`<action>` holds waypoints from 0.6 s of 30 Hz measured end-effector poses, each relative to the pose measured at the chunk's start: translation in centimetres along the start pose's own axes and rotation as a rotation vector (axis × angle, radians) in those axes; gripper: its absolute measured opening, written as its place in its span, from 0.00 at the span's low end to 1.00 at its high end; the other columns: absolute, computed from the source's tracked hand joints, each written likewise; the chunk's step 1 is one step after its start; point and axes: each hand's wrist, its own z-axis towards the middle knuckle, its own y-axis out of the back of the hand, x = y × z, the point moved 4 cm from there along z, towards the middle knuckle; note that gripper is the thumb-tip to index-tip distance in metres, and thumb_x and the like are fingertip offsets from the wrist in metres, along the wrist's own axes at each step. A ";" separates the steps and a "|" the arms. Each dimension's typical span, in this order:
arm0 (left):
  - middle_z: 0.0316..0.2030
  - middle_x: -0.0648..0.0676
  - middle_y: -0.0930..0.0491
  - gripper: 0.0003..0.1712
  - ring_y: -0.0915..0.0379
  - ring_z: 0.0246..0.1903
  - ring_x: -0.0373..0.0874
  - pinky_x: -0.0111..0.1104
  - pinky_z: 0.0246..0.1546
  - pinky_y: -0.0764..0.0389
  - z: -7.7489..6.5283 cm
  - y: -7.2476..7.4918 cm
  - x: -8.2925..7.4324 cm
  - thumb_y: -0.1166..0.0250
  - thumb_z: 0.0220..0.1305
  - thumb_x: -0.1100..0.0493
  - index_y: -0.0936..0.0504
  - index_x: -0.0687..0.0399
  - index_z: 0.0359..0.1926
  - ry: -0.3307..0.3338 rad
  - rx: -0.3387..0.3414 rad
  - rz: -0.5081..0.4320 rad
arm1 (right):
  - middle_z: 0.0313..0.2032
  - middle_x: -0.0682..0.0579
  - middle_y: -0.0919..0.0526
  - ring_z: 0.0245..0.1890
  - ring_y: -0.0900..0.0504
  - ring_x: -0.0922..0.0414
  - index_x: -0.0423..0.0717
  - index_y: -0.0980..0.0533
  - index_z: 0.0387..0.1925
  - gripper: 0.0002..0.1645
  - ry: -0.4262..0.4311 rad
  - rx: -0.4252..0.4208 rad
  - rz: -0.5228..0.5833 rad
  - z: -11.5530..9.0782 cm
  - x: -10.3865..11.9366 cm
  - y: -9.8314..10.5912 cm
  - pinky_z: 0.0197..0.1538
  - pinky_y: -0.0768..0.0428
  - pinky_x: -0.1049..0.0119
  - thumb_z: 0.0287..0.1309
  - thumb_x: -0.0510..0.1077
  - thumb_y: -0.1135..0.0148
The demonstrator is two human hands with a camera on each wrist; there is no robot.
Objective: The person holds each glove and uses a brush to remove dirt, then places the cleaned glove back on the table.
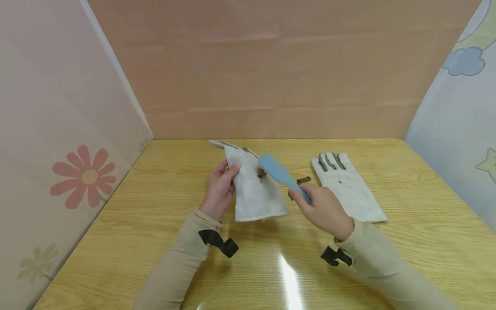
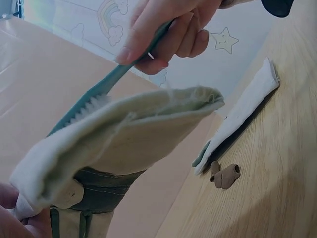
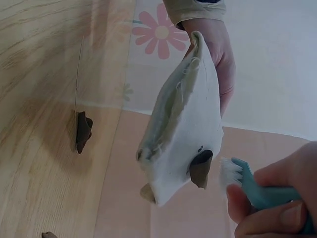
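My left hand (image 1: 218,189) pinches the edge of a white work glove (image 1: 255,200) with dark green trim, holding it tilted above the table. A brown, clay-like lump (image 3: 200,168) clings to the glove's face in the right wrist view. My right hand (image 1: 325,211) grips a blue brush (image 1: 277,169) by its handle, thumb along it. White bristles (image 2: 89,108) face the glove in the left wrist view; in the right wrist view they stand just beside the lump. Whether they touch the cloth, I cannot tell.
A second white glove (image 1: 356,193) with green finger seams lies flat on the wooden table (image 1: 155,193) at right, small dark specks on it. A brown piece (image 1: 304,180) lies between the gloves. Printed cloth walls (image 1: 279,77) surround the table's back and sides.
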 end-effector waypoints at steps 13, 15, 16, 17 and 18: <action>0.30 0.42 0.20 0.24 0.21 0.29 0.32 0.24 0.32 0.21 0.1 0.4 -0.2 0.46 0.66 0.68 0.33 0.63 0.63 0.004 0.004 -0.020 | 0.11 0.60 0.45 0.10 0.51 0.69 0.47 0.26 0.22 0.18 -0.031 0.022 -0.056 -0.4 -0.7 -0.4 0.16 0.44 0.74 0.68 0.47 0.50; 0.28 0.42 0.20 0.24 0.21 0.29 0.32 0.24 0.31 0.21 0.1 0.4 -0.2 0.46 0.66 0.69 0.33 0.64 0.63 -0.002 0.011 -0.022 | 0.11 0.60 0.44 0.10 0.51 0.69 0.47 0.24 0.25 0.16 -0.018 0.006 -0.033 -0.2 -0.5 -0.3 0.16 0.44 0.74 0.68 0.47 0.50; 0.28 0.41 0.20 0.24 0.21 0.28 0.31 0.24 0.30 0.21 0.0 0.4 -0.2 0.46 0.66 0.69 0.33 0.65 0.63 -0.005 0.014 -0.023 | 0.11 0.60 0.44 0.10 0.51 0.70 0.46 0.24 0.25 0.16 -0.009 -0.003 -0.021 -0.2 -0.4 -0.3 0.16 0.44 0.74 0.68 0.46 0.50; 0.27 0.41 0.20 0.24 0.21 0.28 0.31 0.24 0.30 0.21 0.0 0.3 -0.2 0.47 0.66 0.69 0.33 0.65 0.63 -0.007 0.016 -0.025 | 0.11 0.60 0.44 0.10 0.51 0.69 0.46 0.25 0.24 0.16 0.001 -0.010 -0.013 -0.1 -0.2 -0.3 0.16 0.44 0.74 0.68 0.46 0.50; 0.27 0.41 0.20 0.24 0.21 0.27 0.31 0.24 0.29 0.21 0.0 0.3 -0.2 0.47 0.65 0.69 0.33 0.66 0.63 -0.009 0.019 -0.026 | 0.11 0.60 0.44 0.10 0.51 0.69 0.47 0.28 0.22 0.18 0.010 -0.011 -0.006 0.0 -0.1 -0.4 0.16 0.44 0.74 0.68 0.46 0.51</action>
